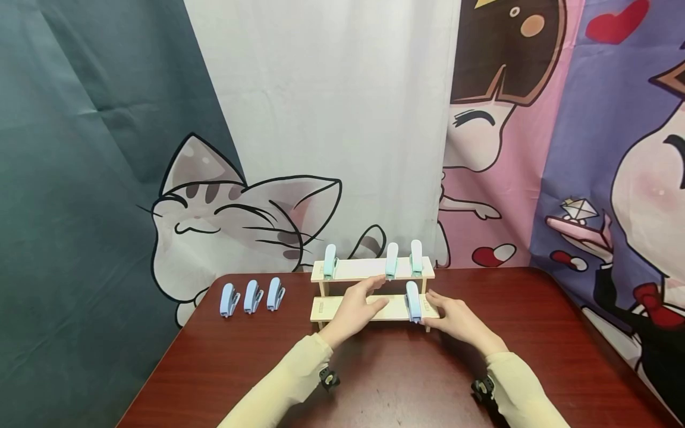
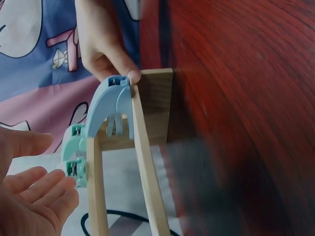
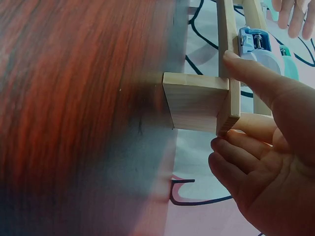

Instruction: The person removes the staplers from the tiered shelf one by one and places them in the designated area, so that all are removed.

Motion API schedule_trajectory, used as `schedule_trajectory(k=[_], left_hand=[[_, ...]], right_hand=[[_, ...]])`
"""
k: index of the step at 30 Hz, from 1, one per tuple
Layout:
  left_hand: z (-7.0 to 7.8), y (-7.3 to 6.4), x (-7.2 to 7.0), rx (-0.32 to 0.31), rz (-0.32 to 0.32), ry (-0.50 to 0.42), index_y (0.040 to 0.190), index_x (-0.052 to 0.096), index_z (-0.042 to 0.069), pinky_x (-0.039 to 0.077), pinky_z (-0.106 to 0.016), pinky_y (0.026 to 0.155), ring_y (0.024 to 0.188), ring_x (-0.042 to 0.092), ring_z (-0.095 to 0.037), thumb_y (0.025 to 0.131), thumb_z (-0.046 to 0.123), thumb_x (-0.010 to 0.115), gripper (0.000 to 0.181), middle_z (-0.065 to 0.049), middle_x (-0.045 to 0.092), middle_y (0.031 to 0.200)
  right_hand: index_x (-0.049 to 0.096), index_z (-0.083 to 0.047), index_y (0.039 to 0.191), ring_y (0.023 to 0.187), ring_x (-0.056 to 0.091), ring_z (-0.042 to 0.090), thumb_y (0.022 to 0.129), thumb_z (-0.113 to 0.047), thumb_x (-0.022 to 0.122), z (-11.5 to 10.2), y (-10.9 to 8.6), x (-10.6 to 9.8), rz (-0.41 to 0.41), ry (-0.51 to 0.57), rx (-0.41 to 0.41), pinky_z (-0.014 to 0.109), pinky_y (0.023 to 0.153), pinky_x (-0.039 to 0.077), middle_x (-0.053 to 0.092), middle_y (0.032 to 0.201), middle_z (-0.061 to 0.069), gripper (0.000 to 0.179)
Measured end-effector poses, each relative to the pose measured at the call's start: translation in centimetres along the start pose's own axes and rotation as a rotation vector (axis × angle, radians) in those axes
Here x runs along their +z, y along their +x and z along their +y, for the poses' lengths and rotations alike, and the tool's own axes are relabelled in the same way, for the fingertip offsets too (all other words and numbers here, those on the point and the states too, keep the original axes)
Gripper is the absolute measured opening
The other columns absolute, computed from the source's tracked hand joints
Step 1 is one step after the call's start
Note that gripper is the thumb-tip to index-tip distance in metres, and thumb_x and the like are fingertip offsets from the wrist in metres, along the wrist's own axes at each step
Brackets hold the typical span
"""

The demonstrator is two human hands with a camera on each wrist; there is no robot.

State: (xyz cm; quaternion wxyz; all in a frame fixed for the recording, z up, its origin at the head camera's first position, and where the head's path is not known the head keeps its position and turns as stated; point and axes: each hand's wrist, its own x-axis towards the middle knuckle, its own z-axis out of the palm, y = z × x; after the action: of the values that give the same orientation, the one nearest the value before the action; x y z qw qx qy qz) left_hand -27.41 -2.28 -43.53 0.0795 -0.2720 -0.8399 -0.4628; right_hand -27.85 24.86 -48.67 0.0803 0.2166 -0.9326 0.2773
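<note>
A two-step wooden rack (image 1: 325, 309) stands on the table. On its lower step, near the right end, a blue stapler (image 1: 413, 302) sits upright. My right hand (image 1: 460, 322) grips that end of the rack, with the thumb (image 3: 246, 66) on the front edge beside the stapler and the fingers around the end. My left hand (image 1: 353, 309) hovers over the lower step, its fingers extended and holding nothing. Mint green staplers stand on the upper step: one at the left (image 1: 330, 261), and two at the right, a nearer stapler (image 1: 392, 260) and an end stapler (image 1: 416, 257).
Left of the rack, three blue staplers lie in a row on the table: an outer stapler (image 1: 229, 300), a middle stapler (image 1: 253, 296) and an inner stapler (image 1: 275, 294). A printed curtain (image 1: 342, 119) hangs behind the dark red table (image 1: 396, 380).
</note>
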Motion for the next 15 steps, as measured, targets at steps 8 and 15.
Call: schedule_trajectory(k=[8,15], left_hand=[[0.2,0.7,2.1,-0.010,-0.028,-0.019,0.139,0.058,0.003,0.046,-0.036,0.106,0.125,0.060,-0.022,0.095,0.014,0.070,0.047,-0.011,0.065,0.134],[0.2,0.9,3.7,-0.049,-0.050,-0.047,0.138,0.059,0.002,0.046,-0.035,0.105,0.125,0.060,-0.022,0.095,0.013,0.070,0.046,-0.012,0.065,0.133]], right_hand=[[0.057,0.009,0.137,0.128,0.054,0.043,0.086,-0.037,0.079,0.1,0.0,-0.2,0.002,0.027,0.025,0.058,0.103,0.044,0.054,0.142,0.027,0.072],[0.059,0.005,0.137,0.128,0.055,0.041,0.084,-0.039,0.081,0.5,0.1,0.0,0.018,0.053,0.042,0.057,0.103,0.044,0.057,0.140,0.023,0.073]])
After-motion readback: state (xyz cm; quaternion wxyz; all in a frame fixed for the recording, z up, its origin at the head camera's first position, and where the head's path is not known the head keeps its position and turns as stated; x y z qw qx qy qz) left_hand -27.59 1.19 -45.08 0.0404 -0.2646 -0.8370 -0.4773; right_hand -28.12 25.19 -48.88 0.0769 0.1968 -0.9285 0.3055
